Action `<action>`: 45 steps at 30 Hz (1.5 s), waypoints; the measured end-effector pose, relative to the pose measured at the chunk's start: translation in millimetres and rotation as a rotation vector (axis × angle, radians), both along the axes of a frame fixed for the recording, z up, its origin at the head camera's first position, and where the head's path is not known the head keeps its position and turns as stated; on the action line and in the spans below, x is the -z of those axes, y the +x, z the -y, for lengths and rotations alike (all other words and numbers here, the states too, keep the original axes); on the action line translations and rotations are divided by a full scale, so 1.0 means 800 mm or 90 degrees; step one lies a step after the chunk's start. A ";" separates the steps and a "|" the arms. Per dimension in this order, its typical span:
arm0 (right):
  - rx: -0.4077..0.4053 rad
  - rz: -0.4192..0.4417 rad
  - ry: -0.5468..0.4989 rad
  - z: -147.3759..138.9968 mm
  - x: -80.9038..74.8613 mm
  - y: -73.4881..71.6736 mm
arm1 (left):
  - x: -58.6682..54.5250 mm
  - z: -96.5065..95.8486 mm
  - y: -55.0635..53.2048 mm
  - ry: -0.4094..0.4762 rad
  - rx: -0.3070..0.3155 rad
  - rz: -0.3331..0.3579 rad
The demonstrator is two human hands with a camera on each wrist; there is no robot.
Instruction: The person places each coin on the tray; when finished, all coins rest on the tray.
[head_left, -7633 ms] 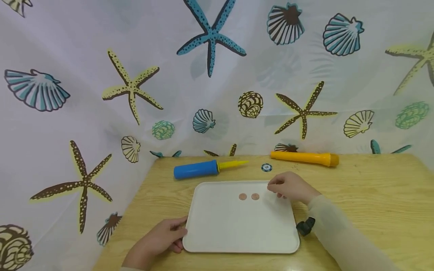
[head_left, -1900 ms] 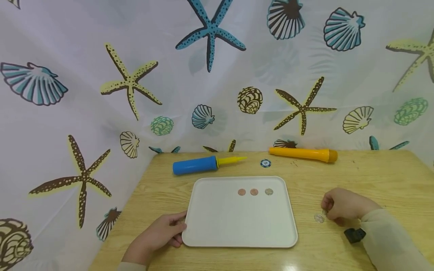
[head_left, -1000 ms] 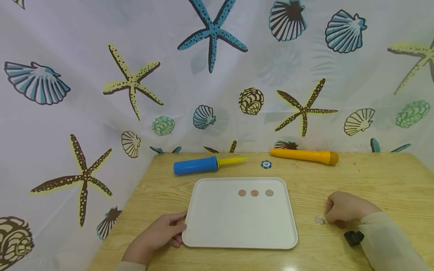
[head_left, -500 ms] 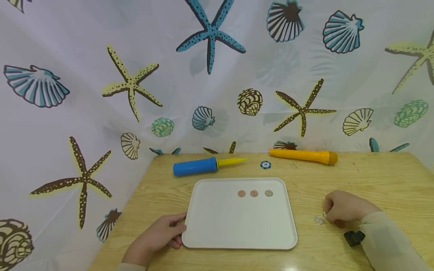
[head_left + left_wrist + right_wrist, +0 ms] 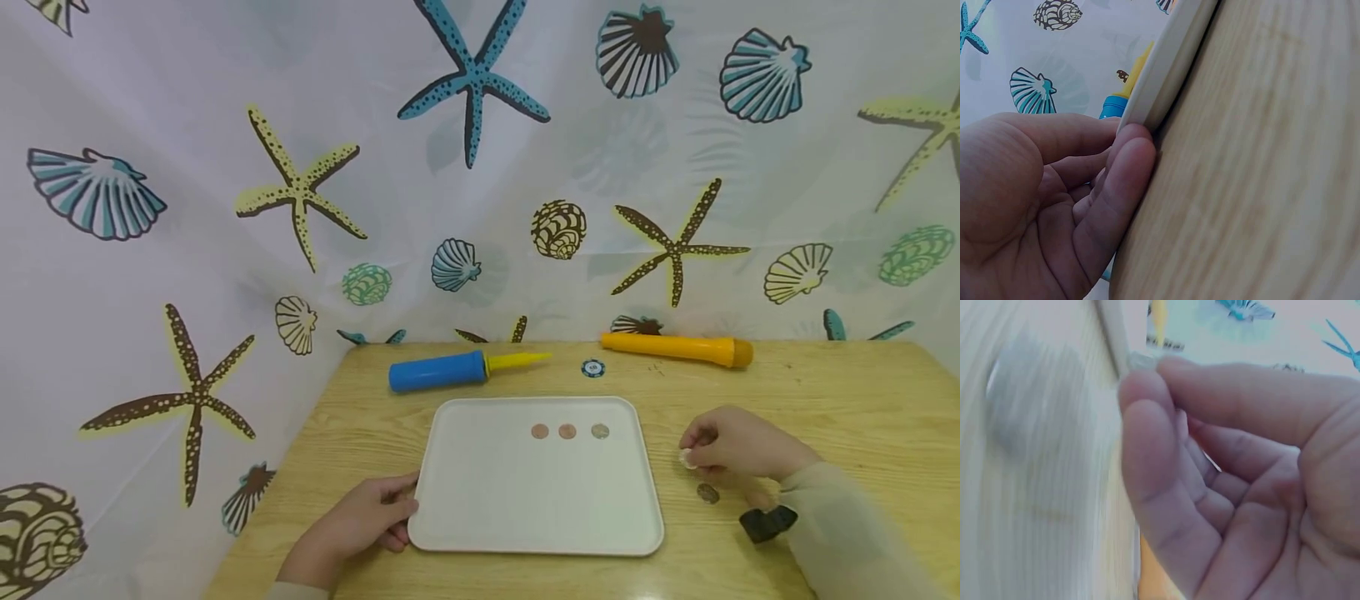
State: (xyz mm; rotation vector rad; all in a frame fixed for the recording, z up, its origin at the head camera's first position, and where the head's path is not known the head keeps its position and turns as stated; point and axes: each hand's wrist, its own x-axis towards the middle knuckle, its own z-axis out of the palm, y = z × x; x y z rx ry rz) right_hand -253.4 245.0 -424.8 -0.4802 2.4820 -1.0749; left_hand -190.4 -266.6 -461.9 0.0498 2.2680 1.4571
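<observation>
In the head view my left hand [image 5: 367, 521] holds the left edge of a white tray [image 5: 536, 508], thumb and fingertips against the rim. The left wrist view shows those fingers curled at the tray's rim [image 5: 1163, 69]. My right hand [image 5: 746, 446], beyond the tray's right side, pinches a silvery coin [image 5: 687, 458] between thumb and fingertips. Another coin [image 5: 708, 493] lies on the table below that hand; it is blurred in the right wrist view. On the tray, near its far edge, two copper coins [image 5: 553, 431] and one silvery coin [image 5: 600, 431] sit in a row.
Behind the tray lie a blue hand pump [image 5: 438, 372] with a yellow nozzle, a blue-and-white poker chip [image 5: 592, 368] and an orange toy microphone [image 5: 675, 349]. A white cloth [image 5: 450, 192] with starfish and shell prints hangs at the wooden table's back and left.
Earlier, my right hand set a silvery coin on the tray, then returned to the coins on the table. Since half a second ago it has lifted another and moved left. My left hand stays.
</observation>
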 end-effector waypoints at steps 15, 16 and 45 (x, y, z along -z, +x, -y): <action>0.079 0.077 -0.088 0.118 0.001 -0.011 | -0.009 -0.005 0.007 -0.007 -0.012 0.002; 0.078 0.083 -0.088 0.127 0.001 -0.013 | -0.009 -0.004 0.007 -0.008 -0.014 0.002; 0.046 -0.002 0.062 0.244 0.016 -0.028 | -0.008 -0.006 0.008 -0.022 -0.012 -0.005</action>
